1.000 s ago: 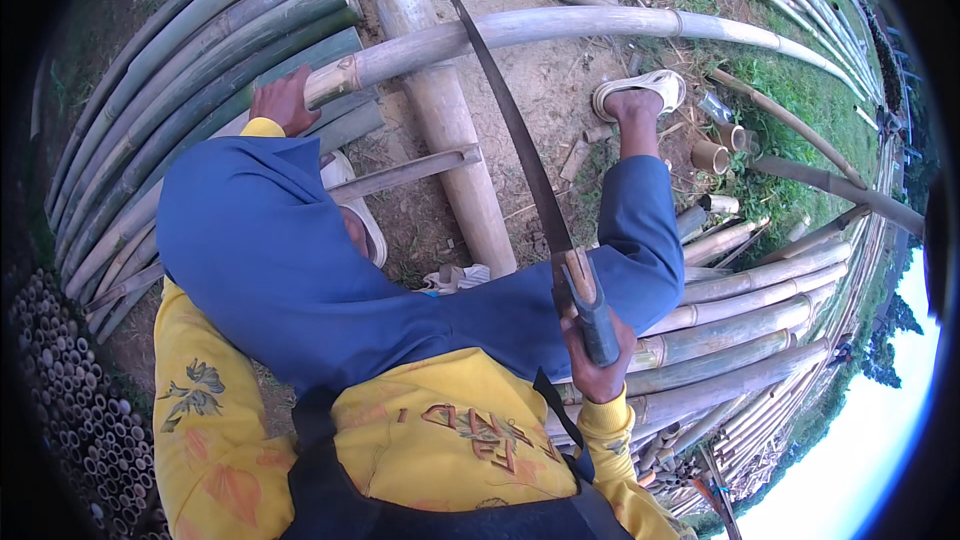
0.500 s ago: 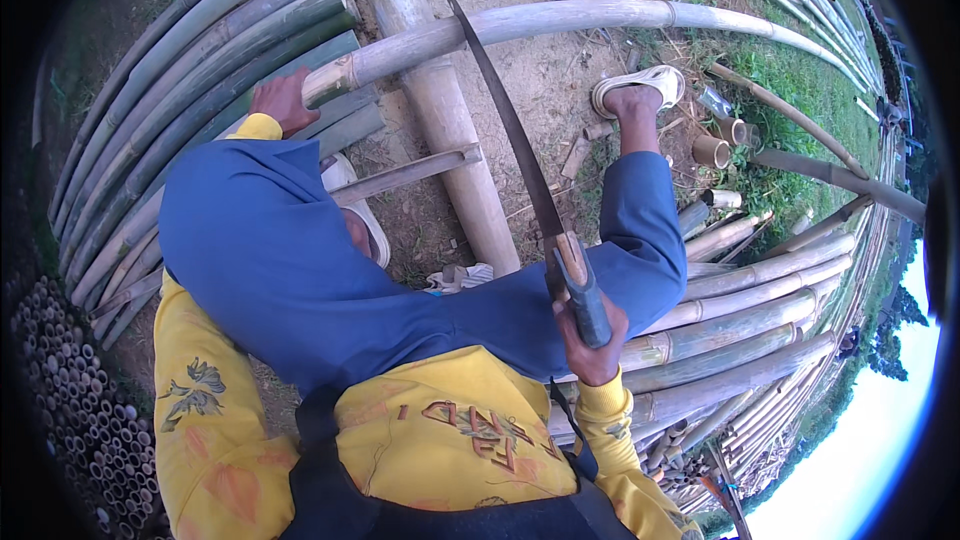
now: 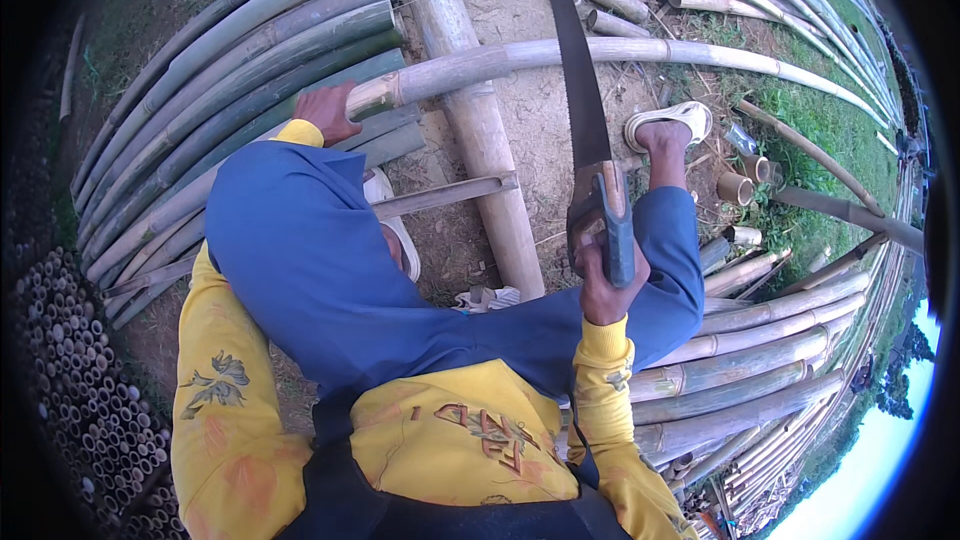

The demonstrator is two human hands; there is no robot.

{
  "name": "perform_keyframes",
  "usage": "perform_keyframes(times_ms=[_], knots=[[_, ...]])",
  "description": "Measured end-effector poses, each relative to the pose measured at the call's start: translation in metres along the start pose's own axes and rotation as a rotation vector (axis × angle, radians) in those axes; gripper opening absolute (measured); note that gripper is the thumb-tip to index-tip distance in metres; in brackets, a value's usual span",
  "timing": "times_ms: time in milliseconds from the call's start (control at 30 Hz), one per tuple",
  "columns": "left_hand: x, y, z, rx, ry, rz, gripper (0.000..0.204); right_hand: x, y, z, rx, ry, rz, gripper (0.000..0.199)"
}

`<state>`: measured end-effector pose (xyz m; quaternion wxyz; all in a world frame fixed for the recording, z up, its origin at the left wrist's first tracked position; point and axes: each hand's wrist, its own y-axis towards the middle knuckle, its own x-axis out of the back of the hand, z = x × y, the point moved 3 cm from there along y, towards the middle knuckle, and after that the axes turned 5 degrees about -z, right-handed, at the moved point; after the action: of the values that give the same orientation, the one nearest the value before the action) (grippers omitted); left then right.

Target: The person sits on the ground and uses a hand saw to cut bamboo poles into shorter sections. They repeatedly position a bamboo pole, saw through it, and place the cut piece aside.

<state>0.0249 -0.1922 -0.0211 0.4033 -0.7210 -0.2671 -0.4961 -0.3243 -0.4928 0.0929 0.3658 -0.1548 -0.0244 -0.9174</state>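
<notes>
The right hand (image 3: pixel 600 285) is closing its grip around the blue handle of a long dark-bladed handsaw (image 3: pixel 585 130), raised above the long pale bamboo pole (image 3: pixel 600 52). The left hand (image 3: pixel 328 112) is gripping that pole's cut end, lying across a thick upright-running bamboo log (image 3: pixel 480 130) on the bare ground (image 3: pixel 545 130). Stacked green bamboo poles (image 3: pixel 230 90), short cut bamboo rings (image 3: pixel 735 187) and a white sandal (image 3: pixel 672 120) are crowding around it.

No packages, labels, signs or screens are showing anywhere in the frame.
</notes>
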Motion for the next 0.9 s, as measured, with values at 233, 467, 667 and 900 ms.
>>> perform_keyframes(times_ms=[233, 467, 667, 900], knots=[[0.051, -0.009, 0.005, -0.043, -0.037, -0.023, 0.067, 0.025, -0.015, 0.009, 0.161, 0.058, -0.196, 0.008], [0.058, -0.046, 0.083, 0.017, 0.015, -0.027, 0.063, 0.015, -0.007, 0.009, 0.072, 0.020, -0.268, 0.020], [0.049, -0.054, 0.112, 0.035, 0.062, 0.036, 0.064, -0.003, -0.004, 0.011, 0.082, 0.000, -0.230, 0.012], [0.011, -0.030, 0.119, 0.017, 0.116, -0.158, 0.071, -0.032, -0.002, 0.012, 0.064, 0.048, -0.221, 0.009]])
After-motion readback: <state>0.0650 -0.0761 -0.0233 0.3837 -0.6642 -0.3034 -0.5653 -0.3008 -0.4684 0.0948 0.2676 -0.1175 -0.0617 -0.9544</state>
